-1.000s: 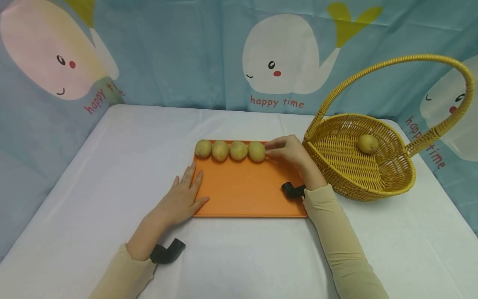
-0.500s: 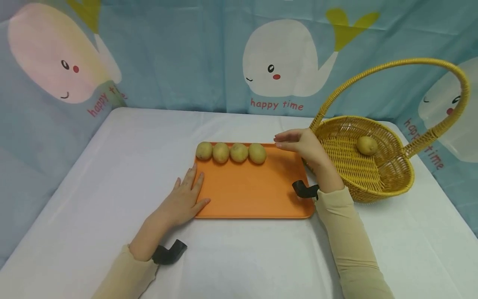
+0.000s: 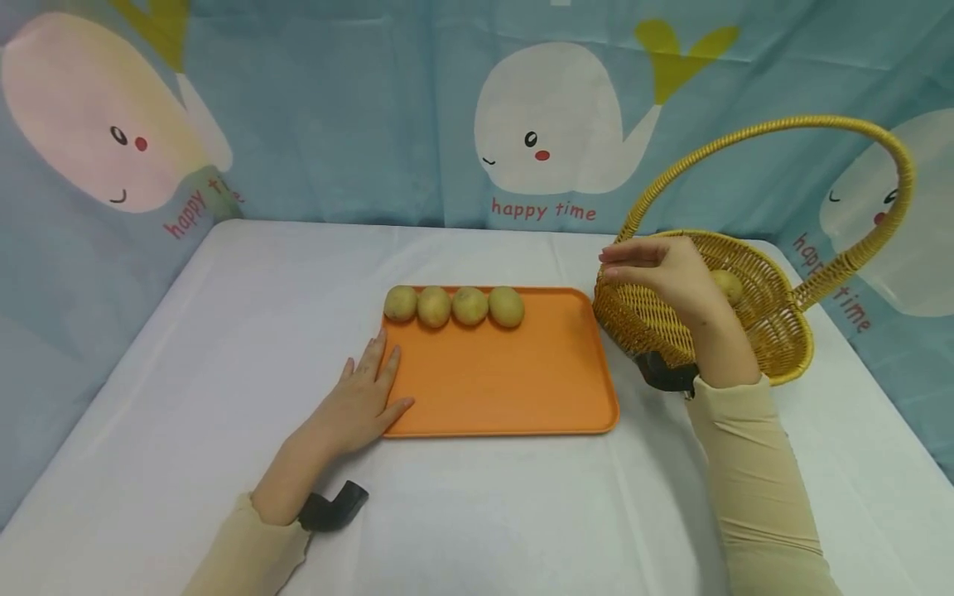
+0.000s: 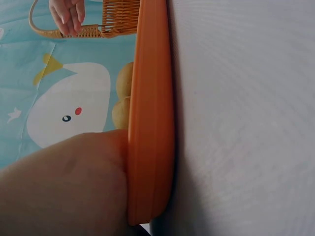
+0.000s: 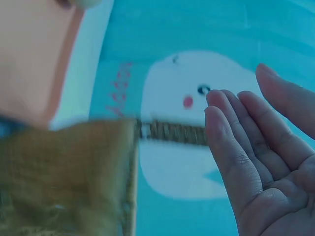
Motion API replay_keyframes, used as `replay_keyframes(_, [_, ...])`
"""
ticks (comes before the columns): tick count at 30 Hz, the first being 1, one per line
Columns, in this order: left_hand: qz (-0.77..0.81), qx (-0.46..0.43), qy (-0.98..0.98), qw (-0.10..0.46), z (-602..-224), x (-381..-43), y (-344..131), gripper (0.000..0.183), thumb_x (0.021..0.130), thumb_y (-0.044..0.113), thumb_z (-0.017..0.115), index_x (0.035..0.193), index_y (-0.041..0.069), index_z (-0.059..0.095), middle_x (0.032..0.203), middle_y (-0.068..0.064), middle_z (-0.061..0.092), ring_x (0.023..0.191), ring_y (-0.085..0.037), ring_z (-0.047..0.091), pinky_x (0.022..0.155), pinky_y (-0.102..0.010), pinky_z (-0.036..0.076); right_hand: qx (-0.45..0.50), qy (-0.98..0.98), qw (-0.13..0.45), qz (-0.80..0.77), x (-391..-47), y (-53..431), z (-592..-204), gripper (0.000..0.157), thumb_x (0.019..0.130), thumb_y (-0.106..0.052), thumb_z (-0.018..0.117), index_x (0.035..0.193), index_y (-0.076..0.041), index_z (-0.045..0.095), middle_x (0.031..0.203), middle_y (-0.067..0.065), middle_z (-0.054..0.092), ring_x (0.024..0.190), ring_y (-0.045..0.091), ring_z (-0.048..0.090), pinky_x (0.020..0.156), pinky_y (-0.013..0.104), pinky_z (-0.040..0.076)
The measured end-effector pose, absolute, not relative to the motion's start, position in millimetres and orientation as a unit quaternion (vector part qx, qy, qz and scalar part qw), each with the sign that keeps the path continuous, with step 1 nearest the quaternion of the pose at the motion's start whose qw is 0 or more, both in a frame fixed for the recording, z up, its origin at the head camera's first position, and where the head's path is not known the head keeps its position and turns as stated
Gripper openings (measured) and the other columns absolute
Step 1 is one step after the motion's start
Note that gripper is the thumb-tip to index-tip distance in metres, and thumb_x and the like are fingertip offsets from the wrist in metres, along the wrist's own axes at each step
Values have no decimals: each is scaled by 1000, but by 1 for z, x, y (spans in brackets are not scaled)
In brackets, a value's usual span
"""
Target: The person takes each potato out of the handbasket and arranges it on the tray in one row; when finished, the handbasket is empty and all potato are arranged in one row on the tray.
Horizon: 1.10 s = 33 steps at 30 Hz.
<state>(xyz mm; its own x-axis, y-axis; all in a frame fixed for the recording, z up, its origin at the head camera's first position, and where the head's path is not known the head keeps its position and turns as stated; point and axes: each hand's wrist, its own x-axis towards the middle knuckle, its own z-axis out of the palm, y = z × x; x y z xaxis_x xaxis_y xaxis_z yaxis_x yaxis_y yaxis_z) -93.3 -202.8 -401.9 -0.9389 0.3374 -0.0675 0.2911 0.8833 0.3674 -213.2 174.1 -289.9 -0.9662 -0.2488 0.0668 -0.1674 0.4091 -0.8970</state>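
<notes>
Several potatoes (image 3: pixel 470 306) lie side by side in a row along the back left of an orange tray (image 3: pixel 499 381). My left hand (image 3: pixel 358 410) rests on the tray's left edge with its fingers spread. Over the left side of a yellow wicker basket (image 3: pixel 799 343) is my right hand (image 3: pixel 671 269), with nothing in it. In the right wrist view the right hand (image 5: pixel 266 152) has loosely extended fingers, its thumb apart from them. One potato (image 3: pixel 726 285) sits inside the basket, partly covered by the right hand.
The basket's tall arched handle (image 3: pixel 775 124) rises above its bowl. A white cloth (image 3: pixel 477 513) covers the table, and a blue curtain with whale prints (image 3: pixel 335 124) hangs behind it. Black wrist mounts (image 3: pixel 335 507) are on both wrists.
My right hand has let go of the rightmost potato in the row and moved right, from the tray to over the basket. The left hand stays on the tray's edge.
</notes>
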Motion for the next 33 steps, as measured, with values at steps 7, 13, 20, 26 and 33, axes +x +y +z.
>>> replay_keyframes(7, [177, 167, 968, 60, -403, -95, -202, 71, 96, 34, 52, 145, -9, 22, 153, -29, 1, 141, -41, 7, 108, -61, 11, -86, 869, 28, -486, -209, 219, -280, 40, 85, -22, 72, 119, -3, 65, 99, -14, 69, 94, 3, 61, 77, 14, 46])
replay_keyframes(13, [176, 168, 968, 58, -403, -95, -203, 71, 96, 34, 52, 145, -9, 22, 153, -29, 1, 141, -41, 7, 108, -61, 12, -32, 881, 47, -470, -208, 256, -273, 45, 84, -30, 72, 124, -10, 64, 102, -17, 67, 103, 4, 54, 87, 16, 40])
replay_keyframes(20, [178, 164, 968, 60, -402, -94, -204, 71, 97, 33, 52, 145, -9, 21, 153, -29, 0, 141, -41, 7, 108, -61, 11, -11, 894, 62, -445, -223, 290, -275, 48, 85, -36, 70, 128, -17, 61, 101, -25, 63, 115, 6, 45, 109, 40, 25])
replay_keyframes(26, [181, 164, 968, 62, -404, -94, -204, 71, 96, 33, 52, 145, -10, 21, 153, -29, 0, 140, -41, 6, 108, -61, 11, -30, 886, 69, -458, -239, 308, -285, 38, 91, -22, 64, 125, -7, 58, 92, -22, 64, 87, -4, 62, 77, 16, 50])
replay_keyframes(33, [180, 163, 968, 62, -405, -93, -203, 71, 96, 32, 52, 145, -10, 21, 153, -30, 1, 141, -41, 6, 107, -62, 11, -1, 876, 75, -477, -255, 318, -299, 21, 93, -20, 61, 113, -15, 62, 87, -24, 63, 84, -5, 61, 79, 20, 51])
